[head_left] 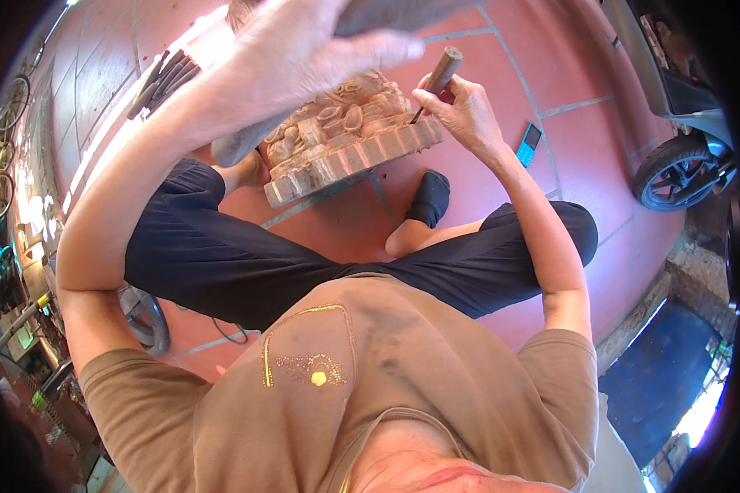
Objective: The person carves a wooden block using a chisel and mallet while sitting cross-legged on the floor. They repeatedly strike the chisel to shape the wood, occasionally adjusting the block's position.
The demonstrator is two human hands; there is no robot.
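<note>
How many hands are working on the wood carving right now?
2: the left hand raised above the wood carving gripping a mallet, the right hand holding a chisel against it.

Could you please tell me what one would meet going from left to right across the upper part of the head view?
Bundle of tools → left hand with mallet → wood carving → right hand holding chisel → phone → scooter wheel.
</note>
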